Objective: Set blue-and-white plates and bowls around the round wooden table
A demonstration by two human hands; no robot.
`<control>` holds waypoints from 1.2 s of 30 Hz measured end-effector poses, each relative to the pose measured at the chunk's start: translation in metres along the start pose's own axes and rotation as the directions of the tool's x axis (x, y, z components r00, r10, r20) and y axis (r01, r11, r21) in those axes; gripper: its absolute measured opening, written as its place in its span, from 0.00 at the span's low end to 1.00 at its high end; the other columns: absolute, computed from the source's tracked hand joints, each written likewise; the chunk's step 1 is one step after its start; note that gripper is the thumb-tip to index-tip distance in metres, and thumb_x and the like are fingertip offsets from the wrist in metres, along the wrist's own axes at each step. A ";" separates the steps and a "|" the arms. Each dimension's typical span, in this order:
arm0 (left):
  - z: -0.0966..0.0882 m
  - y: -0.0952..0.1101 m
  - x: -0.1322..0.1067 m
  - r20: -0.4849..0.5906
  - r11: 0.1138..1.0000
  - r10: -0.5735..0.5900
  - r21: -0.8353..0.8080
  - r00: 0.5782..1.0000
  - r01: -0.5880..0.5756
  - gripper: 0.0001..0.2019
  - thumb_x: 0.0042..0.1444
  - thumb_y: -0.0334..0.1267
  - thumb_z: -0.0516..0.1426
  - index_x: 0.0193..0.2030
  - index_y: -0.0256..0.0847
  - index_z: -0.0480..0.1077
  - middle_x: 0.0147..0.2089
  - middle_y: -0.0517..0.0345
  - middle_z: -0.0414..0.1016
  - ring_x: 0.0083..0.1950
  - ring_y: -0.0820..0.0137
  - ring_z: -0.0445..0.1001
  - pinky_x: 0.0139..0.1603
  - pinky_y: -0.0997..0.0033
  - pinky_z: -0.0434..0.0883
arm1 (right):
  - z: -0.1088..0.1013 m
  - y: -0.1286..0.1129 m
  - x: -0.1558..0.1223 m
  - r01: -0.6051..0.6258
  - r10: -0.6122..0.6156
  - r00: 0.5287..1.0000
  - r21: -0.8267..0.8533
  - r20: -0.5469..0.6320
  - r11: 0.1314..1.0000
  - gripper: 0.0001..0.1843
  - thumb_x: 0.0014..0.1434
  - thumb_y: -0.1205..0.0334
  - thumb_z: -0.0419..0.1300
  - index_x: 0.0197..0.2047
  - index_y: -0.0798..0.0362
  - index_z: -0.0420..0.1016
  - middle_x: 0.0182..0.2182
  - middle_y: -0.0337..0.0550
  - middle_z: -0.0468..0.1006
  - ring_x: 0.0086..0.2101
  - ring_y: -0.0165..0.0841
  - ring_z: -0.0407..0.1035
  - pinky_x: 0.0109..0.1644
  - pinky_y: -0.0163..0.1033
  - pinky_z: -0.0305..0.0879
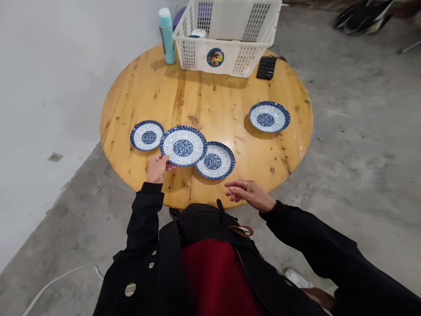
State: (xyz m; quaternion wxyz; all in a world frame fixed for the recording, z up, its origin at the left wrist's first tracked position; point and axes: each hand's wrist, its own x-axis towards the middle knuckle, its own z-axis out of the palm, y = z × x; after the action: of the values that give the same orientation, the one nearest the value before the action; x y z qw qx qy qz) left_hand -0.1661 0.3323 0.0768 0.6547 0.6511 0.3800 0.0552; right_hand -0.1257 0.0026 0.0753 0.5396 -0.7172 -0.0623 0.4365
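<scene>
My left hand [158, 168] grips the near rim of a blue-and-white patterned plate [183, 146], held just above the round wooden table [210, 101]. This plate overlaps a second plate [147, 135] on its left and a third plate [216, 160] on its right, both lying on the table. Another matching plate [269, 116] lies alone further right. My right hand [248, 193] hovers at the near table edge, fingers loosely stretched, holding nothing.
A white plastic basket [226, 37] with a round sticker stands at the table's far side, with a dish inside. A teal bottle [167, 36] stands left of it, a black device [266, 67] to its right. Concrete floor surrounds the table; a white wall is left.
</scene>
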 end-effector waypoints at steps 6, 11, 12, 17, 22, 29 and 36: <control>-0.030 -0.024 0.017 -0.139 0.994 -0.098 -0.054 0.985 0.092 0.04 0.47 0.31 0.60 0.26 0.38 0.67 0.20 0.56 0.75 0.22 0.68 0.77 0.20 0.79 0.64 | 0.001 0.010 -0.017 -0.011 0.009 0.999 -0.045 -0.050 0.999 0.36 0.48 0.32 0.68 0.46 0.56 0.78 0.34 0.49 0.83 0.30 0.34 0.75 0.35 0.41 0.74; -0.059 -0.035 0.018 -0.172 0.987 -0.146 -0.090 0.974 0.132 0.03 0.46 0.29 0.59 0.25 0.37 0.68 0.17 0.56 0.73 0.21 0.68 0.77 0.19 0.79 0.64 | 0.004 0.009 -0.021 -0.021 0.015 0.998 -0.084 -0.068 0.996 0.39 0.47 0.29 0.67 0.46 0.56 0.78 0.34 0.49 0.82 0.30 0.36 0.76 0.36 0.44 0.76; -0.063 -0.036 0.018 -0.179 0.986 -0.148 -0.099 0.973 0.132 0.03 0.46 0.29 0.59 0.25 0.37 0.68 0.17 0.56 0.73 0.21 0.68 0.77 0.19 0.79 0.64 | 0.005 0.008 -0.020 -0.021 0.015 0.998 -0.088 -0.064 0.996 0.39 0.47 0.28 0.67 0.45 0.56 0.79 0.33 0.49 0.82 0.30 0.36 0.76 0.36 0.44 0.76; -0.085 -0.040 0.020 -0.228 0.979 -0.152 -0.165 0.962 0.115 0.03 0.47 0.30 0.59 0.25 0.36 0.68 0.19 0.54 0.74 0.22 0.69 0.77 0.20 0.79 0.65 | 0.015 0.001 -0.015 -0.036 0.032 0.999 -0.109 -0.041 0.993 0.39 0.46 0.28 0.68 0.45 0.56 0.78 0.33 0.49 0.82 0.30 0.35 0.76 0.36 0.44 0.76; -0.104 -0.039 0.025 -0.305 0.964 -0.142 -0.258 0.942 0.062 0.03 0.47 0.31 0.59 0.28 0.36 0.68 0.22 0.54 0.76 0.22 0.70 0.77 0.22 0.79 0.66 | 0.024 -0.004 -0.014 -0.036 0.033 0.999 -0.142 -0.029 0.989 0.39 0.46 0.28 0.67 0.45 0.56 0.78 0.33 0.49 0.82 0.30 0.36 0.76 0.35 0.43 0.74; -0.134 -0.028 0.053 -0.489 0.925 -0.148 -0.375 0.859 -0.054 0.02 0.49 0.31 0.56 0.29 0.38 0.65 0.22 0.58 0.73 0.22 0.72 0.77 0.22 0.81 0.67 | 0.041 -0.012 -0.020 -0.027 0.015 0.998 -0.193 -0.065 0.981 0.43 0.46 0.24 0.63 0.45 0.56 0.79 0.32 0.51 0.82 0.29 0.39 0.76 0.34 0.45 0.73; -0.165 -0.016 0.083 -0.565 0.905 -0.170 -0.414 0.807 -0.099 0.01 0.54 0.30 0.53 0.32 0.37 0.65 0.25 0.55 0.75 0.27 0.73 0.79 0.24 0.82 0.67 | 0.071 -0.021 -0.029 -0.060 0.038 0.993 -0.195 -0.115 0.979 0.41 0.45 0.25 0.64 0.44 0.55 0.81 0.33 0.51 0.82 0.30 0.41 0.77 0.34 0.46 0.74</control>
State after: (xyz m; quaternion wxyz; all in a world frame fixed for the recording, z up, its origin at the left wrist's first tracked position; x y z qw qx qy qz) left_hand -0.2080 0.5107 0.0496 0.6308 0.4358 0.5551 0.3227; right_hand -0.1845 0.0462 0.1062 0.4574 -0.7917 -0.0574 0.4008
